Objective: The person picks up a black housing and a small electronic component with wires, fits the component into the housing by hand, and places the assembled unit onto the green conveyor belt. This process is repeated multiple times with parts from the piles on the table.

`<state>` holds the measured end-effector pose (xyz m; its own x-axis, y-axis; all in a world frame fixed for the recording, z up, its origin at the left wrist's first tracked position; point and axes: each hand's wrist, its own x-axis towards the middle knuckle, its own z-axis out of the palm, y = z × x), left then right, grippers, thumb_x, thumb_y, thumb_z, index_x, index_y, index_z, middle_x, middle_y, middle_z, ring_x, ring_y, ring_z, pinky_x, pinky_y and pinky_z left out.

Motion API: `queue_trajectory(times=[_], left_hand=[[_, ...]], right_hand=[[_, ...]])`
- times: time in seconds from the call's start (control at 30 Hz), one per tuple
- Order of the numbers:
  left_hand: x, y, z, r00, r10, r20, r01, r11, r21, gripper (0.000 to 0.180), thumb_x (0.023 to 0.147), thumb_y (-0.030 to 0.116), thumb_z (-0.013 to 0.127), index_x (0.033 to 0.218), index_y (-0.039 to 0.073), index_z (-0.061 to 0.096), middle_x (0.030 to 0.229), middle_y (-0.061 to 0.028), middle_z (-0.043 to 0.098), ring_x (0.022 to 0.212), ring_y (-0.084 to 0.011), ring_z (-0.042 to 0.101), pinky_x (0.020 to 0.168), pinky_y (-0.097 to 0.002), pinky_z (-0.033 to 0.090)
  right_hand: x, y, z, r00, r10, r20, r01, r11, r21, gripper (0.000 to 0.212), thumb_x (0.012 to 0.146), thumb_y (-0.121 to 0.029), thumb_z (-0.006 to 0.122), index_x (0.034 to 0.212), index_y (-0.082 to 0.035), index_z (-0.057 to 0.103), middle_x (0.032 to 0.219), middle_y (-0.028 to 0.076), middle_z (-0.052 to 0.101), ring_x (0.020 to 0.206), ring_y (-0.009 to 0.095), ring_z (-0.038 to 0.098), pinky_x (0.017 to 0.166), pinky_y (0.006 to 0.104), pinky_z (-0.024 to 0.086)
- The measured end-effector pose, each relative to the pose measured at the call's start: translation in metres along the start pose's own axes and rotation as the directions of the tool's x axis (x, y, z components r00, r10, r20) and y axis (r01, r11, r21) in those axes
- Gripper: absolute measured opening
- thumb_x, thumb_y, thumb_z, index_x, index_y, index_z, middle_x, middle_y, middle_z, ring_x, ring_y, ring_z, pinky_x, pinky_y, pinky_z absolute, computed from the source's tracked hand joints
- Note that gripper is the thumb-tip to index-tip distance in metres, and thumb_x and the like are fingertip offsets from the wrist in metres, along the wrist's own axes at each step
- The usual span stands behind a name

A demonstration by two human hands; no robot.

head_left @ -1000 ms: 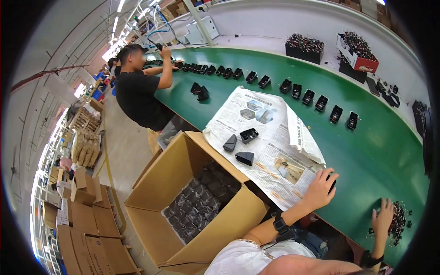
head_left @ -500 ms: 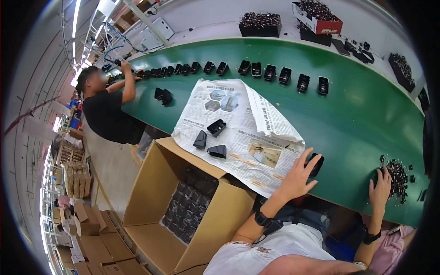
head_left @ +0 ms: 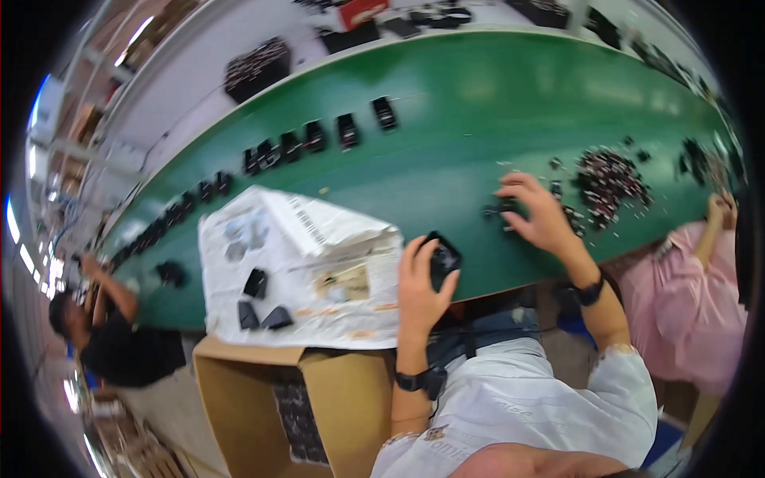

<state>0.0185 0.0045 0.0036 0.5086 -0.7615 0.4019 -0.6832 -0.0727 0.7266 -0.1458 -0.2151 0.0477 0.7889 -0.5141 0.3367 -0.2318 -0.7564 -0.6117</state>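
Note:
My left hand (head_left: pixel 424 288) curves around a black plastic housing (head_left: pixel 446 256) at the table's near edge, with the thumb on one side and the fingers on the other. The housing's hollow side faces up. Farther right, my right hand (head_left: pixel 542 213) is bent over the green table, its thumb and fingers around a small dark part (head_left: pixel 508 206); blur hides its exact shape. Beside that hand lies a loose pile of small dark parts (head_left: pixel 612 185) with reddish and silvery bits. Several black housings (head_left: pixel 256 283) rest on a newspaper sheet (head_left: pixel 227 279) to the left.
A long row of black housings (head_left: pixel 347 131) runs along the green table (head_left: pixel 446 151). An open cardboard box (head_left: pixel 343 398) with dark pieces inside stands below the newspaper. One person in black (head_left: pixel 135 350) works at far left, another in pink (head_left: pixel 677 299) at right.
The view has swung to the right, bringing the person in pink into sight. My right hand has come off the pile, leftward toward my left hand. My left hand has closed around the housing.

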Motion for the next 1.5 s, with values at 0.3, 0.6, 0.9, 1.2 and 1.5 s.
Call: queue_trajectory(times=[0.3, 0.6, 0.9, 1.2, 1.5], left_hand=[[-0.002, -0.002, 0.012, 1.0, 0.018, -0.01, -0.018, 1.0, -0.015, 0.073, 0.074, 0.012, 0.083, 0.139, 0.008, 0.05, 0.139, -0.012, 0.054, 0.112, -0.0274, 0.058, 0.079, -0.034, 0.05], [-0.006, -0.008, 0.012, 0.999, 0.034, -0.032, -0.035, 0.999, -0.034, 0.075, 0.074, 0.012, 0.084, 0.139, 0.006, 0.049, 0.139, -0.0128, 0.055, 0.109, -0.0267, 0.059, 0.079, -0.0338, 0.049], [-0.004, -0.004, 0.01, 1.0, -0.008, 0.027, 0.009, 0.999, -0.052, 0.08, 0.074, 0.012, 0.082, 0.145, 0.005, 0.045, 0.139, -0.0122, 0.056, 0.111, -0.0279, 0.058, 0.085, -0.0354, 0.048], [0.0, 0.001, 0.007, 0.998, 0.013, 0.069, -0.011, 1.0, -0.029, 0.077, 0.072, 0.012, 0.083, 0.141, 0.002, 0.05, 0.134, -0.0193, 0.057, 0.122, -0.0377, 0.055, 0.104, -0.0436, 0.045], [0.0, -0.002, 0.005, 0.982, 0.109, 0.155, -0.116, 0.992, 0.039, 0.08, 0.068, 0.014, 0.081, 0.142, 0.007, 0.051, 0.136, -0.0122, 0.057, 0.124, -0.0349, 0.053, 0.103, -0.0444, 0.042]], right_hand=[[-0.013, 0.001, -0.02, 0.982, 0.148, -0.121, -0.143, 0.988, 0.049, 0.018, 0.084, -0.001, 0.07, 0.102, -0.003, 0.069, 0.099, 0.009, 0.068, 0.081, 0.021, 0.068, 0.069, 0.0305, 0.053], [-0.022, -0.034, 0.013, 0.946, 0.274, 0.171, -0.293, 0.951, 0.101, 0.013, 0.089, -0.004, 0.065, 0.101, -0.001, 0.069, 0.084, 0.01, 0.068, 0.069, 0.019, 0.066, 0.063, 0.03, 0.051], [-0.046, -0.04, 0.056, 0.975, 0.214, -0.056, -0.209, 0.975, 0.074, 0.023, 0.079, -0.002, 0.074, 0.102, -0.003, 0.072, 0.093, 0.008, 0.063, 0.086, 0.022, 0.065, 0.075, 0.0323, 0.052], [-0.049, -0.034, 0.045, 0.994, 0.109, -0.028, -0.106, 0.988, 0.109, 0.016, 0.08, -0.003, 0.076, 0.096, -0.004, 0.075, 0.095, 0.009, 0.068, 0.083, 0.025, 0.068, 0.072, 0.0333, 0.054], [-0.056, -0.041, 0.049, 0.989, 0.105, -0.1, -0.093, 0.989, 0.118, 0.015, 0.077, 0.001, 0.079, 0.09, 0.001, 0.07, 0.09, 0.009, 0.07, 0.077, 0.024, 0.069, 0.068, 0.0327, 0.055]])
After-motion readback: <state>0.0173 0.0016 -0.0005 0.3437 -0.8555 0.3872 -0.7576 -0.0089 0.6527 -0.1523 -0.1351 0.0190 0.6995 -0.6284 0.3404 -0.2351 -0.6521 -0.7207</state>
